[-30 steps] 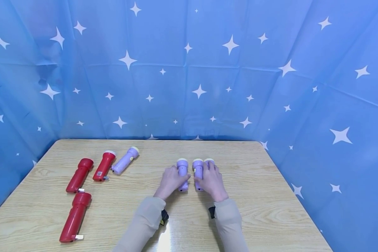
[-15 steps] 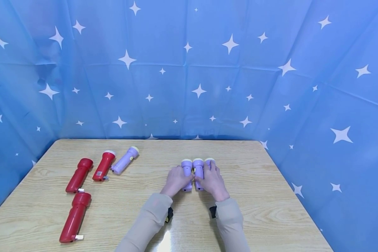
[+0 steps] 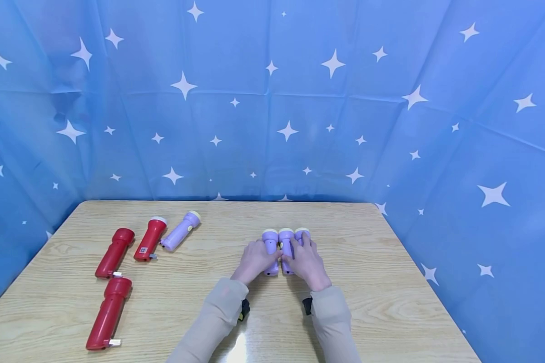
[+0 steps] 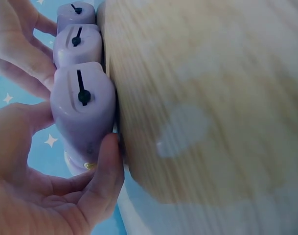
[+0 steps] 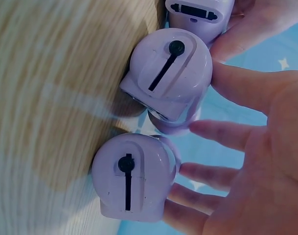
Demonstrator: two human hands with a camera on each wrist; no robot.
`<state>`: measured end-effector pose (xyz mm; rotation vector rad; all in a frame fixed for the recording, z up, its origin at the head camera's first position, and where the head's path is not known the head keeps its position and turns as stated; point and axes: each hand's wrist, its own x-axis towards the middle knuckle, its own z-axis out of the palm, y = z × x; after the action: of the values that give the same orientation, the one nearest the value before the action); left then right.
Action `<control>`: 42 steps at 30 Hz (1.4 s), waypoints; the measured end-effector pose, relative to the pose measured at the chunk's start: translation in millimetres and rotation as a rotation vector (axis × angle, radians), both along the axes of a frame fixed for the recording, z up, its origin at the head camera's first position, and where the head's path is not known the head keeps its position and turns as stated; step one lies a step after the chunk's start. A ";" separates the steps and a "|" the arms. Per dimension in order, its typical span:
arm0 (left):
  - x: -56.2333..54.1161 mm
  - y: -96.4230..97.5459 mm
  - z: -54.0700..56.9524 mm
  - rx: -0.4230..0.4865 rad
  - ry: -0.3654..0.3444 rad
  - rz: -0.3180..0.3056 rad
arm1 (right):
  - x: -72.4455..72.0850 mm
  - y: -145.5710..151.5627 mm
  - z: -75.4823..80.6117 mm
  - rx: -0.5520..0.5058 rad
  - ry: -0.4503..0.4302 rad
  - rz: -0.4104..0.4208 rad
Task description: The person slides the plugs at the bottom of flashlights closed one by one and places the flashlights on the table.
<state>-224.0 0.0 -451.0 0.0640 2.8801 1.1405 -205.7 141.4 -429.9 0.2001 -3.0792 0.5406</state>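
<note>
Three purple flashlights lie side by side on the table under my hands. My left hand [image 3: 254, 261] grips the left flashlight [image 3: 270, 242], thumb on one side and fingers on the other; in the left wrist view, its end cap [image 4: 85, 98] with a black slotted slider faces the camera. My right hand [image 3: 308, 263] holds the middle flashlight [image 3: 285, 237] between thumb and index finger. Its other fingers rest on the right flashlight [image 3: 302, 231], mostly hidden in the head view. In the right wrist view, a gap separates the middle flashlight [image 5: 173, 73] from the right one [image 5: 134, 181].
A fourth purple flashlight [image 3: 180, 231] lies slanted at the back left. Beside it are a red flashlight with a white rim [image 3: 151, 239], a red flashlight [image 3: 114, 253], and another red flashlight [image 3: 110, 313] nearer the front. A starry blue curtain [image 3: 272, 151] hangs behind the wooden table [image 3: 390, 312].
My left hand has slid the left flashlight rightward, close up to the middle one. The right hand has shifted only slightly. Over the last half second almost nothing has moved.
</note>
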 end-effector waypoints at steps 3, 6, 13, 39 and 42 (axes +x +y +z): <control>1.8 -1.3 0.3 0.033 -0.021 -0.015 | 1.3 0.3 1.3 0.009 0.016 0.002; 3.2 -2.6 1.3 0.034 -0.026 -0.030 | 1.9 0.5 1.4 0.020 0.029 0.004; 5.6 -6.2 3.0 0.025 -0.011 -0.051 | 0.3 0.1 0.5 0.041 0.029 0.003; 8.5 -22.2 10.7 -0.024 -0.027 -0.019 | 0.1 -0.3 -0.4 0.096 0.042 0.008; 7.2 -26.1 11.3 -0.044 -0.031 -0.012 | 0.0 -0.7 -0.4 0.088 0.040 0.004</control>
<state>-216.9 -26.0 -439.7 0.0615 2.8726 1.0658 -205.7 140.7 -430.3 0.2158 -3.0664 0.3963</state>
